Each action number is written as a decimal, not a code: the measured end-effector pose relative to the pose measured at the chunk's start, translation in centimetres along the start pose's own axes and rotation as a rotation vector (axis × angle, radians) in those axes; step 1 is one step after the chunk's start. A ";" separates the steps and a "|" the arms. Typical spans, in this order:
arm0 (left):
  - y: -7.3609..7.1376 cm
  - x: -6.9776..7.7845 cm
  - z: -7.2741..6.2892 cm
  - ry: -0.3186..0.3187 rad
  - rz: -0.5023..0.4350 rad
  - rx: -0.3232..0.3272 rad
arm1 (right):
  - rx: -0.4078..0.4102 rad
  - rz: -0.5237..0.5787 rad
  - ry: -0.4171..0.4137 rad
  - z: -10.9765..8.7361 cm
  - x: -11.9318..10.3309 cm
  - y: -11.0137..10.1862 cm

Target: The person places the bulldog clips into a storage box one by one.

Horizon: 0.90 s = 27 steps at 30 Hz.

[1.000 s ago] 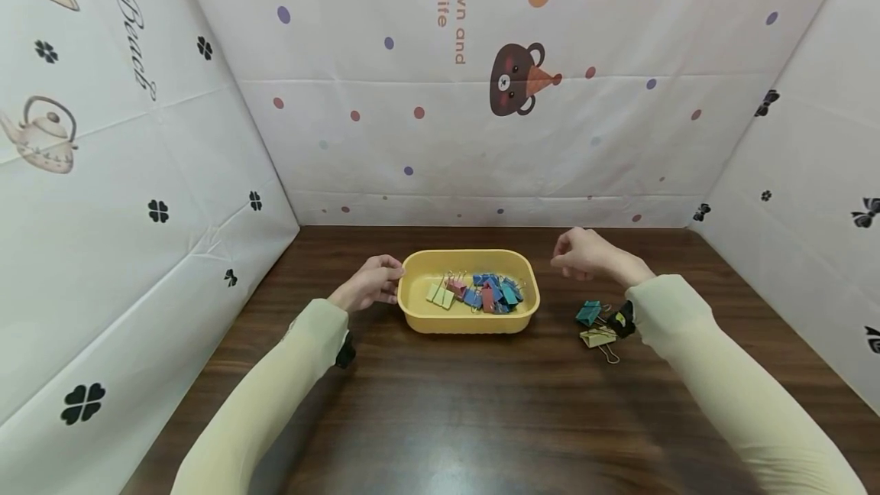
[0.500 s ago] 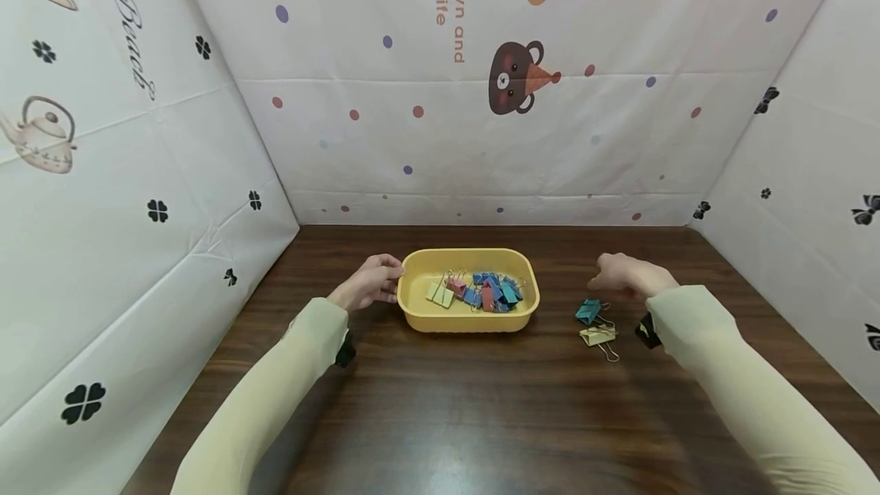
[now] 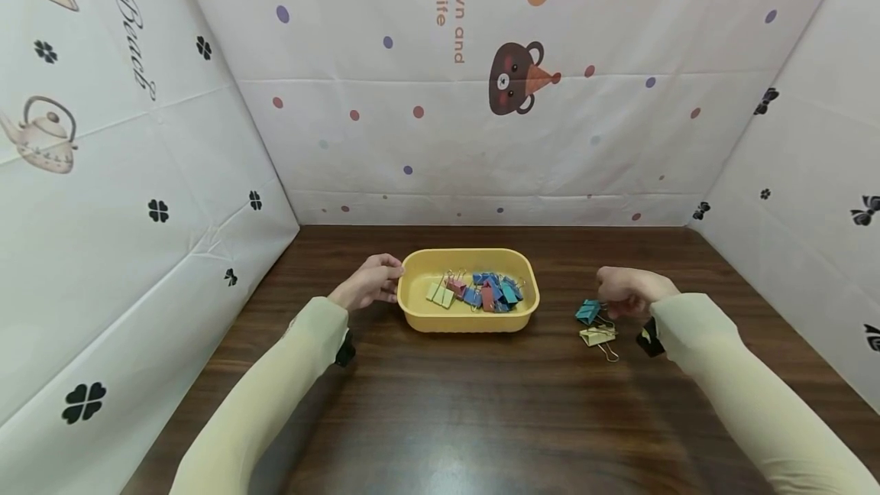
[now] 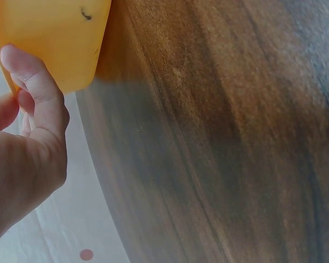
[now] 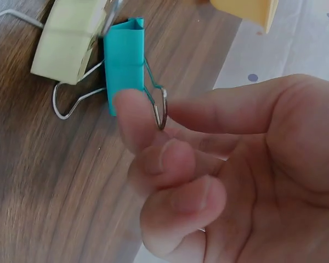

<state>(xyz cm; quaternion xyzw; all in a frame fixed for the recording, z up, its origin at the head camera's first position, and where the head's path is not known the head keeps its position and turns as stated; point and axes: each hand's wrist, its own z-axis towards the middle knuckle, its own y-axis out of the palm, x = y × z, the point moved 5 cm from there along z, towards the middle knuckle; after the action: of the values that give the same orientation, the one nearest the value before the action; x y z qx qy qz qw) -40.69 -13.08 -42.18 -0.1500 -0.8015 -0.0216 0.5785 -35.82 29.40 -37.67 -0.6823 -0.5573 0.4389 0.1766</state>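
Observation:
On the table's middle sits a yellow plastic tray (image 3: 470,325) with several red, blue, teal and pale yellow binder clips in it. My left hand (image 3: 371,283) grips the tray's left end at the rim, and in the left wrist view its fingers (image 4: 41,90) lie on both sides of the yellow wall. To the right, a teal binder clip (image 5: 124,63) lies against a pale yellow binder clip (image 5: 71,38). My right hand (image 3: 634,289) reaches down to the teal clip; thumb and index finger stand on either side of its wire handle (image 5: 163,109), the other fingers curled.
The dark wooden table (image 3: 447,403) is bounded by a printed white cloth (image 3: 440,159) at the back and both sides. The tray stands between the two hands, left of the loose clips. Black bands sit on both wrists.
My right hand has moved right from near the tray's right end, then lowered to the teal binder clip. The left hand and the tray have stayed put.

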 end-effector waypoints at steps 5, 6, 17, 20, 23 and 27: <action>0.0 0.1 0.0 0.007 0.005 -0.002 | 0.014 0.005 -0.035 0.0 -0.3 -0.2; 0.0 0.1 0.0 0.008 0.006 -0.002 | 0.016 0.010 -0.048 0.0 -0.5 -0.3; 0.0 -0.1 0.1 0.000 0.005 -0.004 | 0.051 0.049 -0.121 -0.3 -1.2 -1.2; 0.0 -0.2 0.1 0.002 0.004 -0.006 | 0.066 0.043 -0.126 -0.3 -1.6 -1.5; -0.1 -0.1 0.1 0.002 0.007 -0.010 | 0.095 0.021 -0.123 -0.3 -2.1 -1.9; -0.1 -0.1 0.1 -0.002 0.005 -0.007 | 0.121 0.005 -0.119 -0.5 -2.9 -2.3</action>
<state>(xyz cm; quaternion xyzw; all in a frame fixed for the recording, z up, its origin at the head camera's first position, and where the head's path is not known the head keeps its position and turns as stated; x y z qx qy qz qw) -40.74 -13.18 -42.29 -0.1540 -0.8015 -0.0226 0.5774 -36.85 27.61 -34.56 -0.6446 -0.5377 0.5118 0.1830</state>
